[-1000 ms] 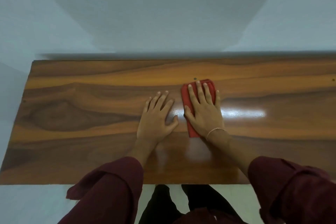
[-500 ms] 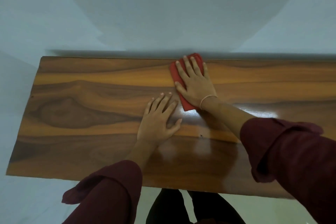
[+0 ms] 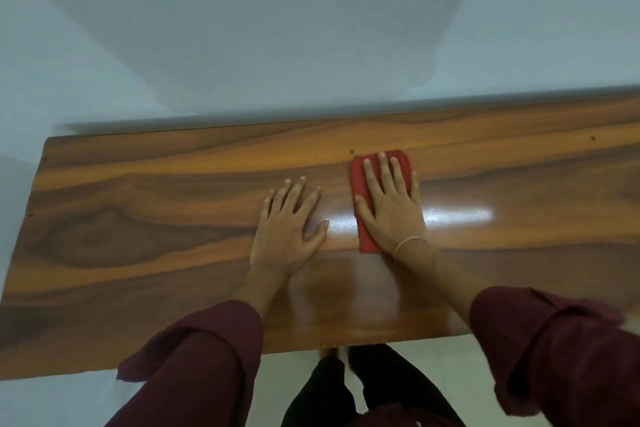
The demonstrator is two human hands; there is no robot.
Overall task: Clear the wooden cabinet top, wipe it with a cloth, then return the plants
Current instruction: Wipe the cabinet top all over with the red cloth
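Note:
The glossy wooden cabinet top [image 3: 138, 236] fills the middle of the view, with nothing standing on it. A folded red cloth [image 3: 360, 184] lies flat near its centre. My right hand [image 3: 389, 208] presses down on the cloth, fingers spread and pointing toward the wall. Just to the left of the cloth my left hand [image 3: 289, 229] rests flat on the bare wood, fingers apart, holding nothing. No plants are in view.
A pale wall [image 3: 277, 28] rises right behind the cabinet's far edge. Light floor [image 3: 52, 402] shows in front of the near edge, beside my dark trousers. The cabinet's left end is in view; its right end runs out of frame.
My right hand has pulled the cloth back from the far edge toward the middle of the top. My left hand has stayed flat in place.

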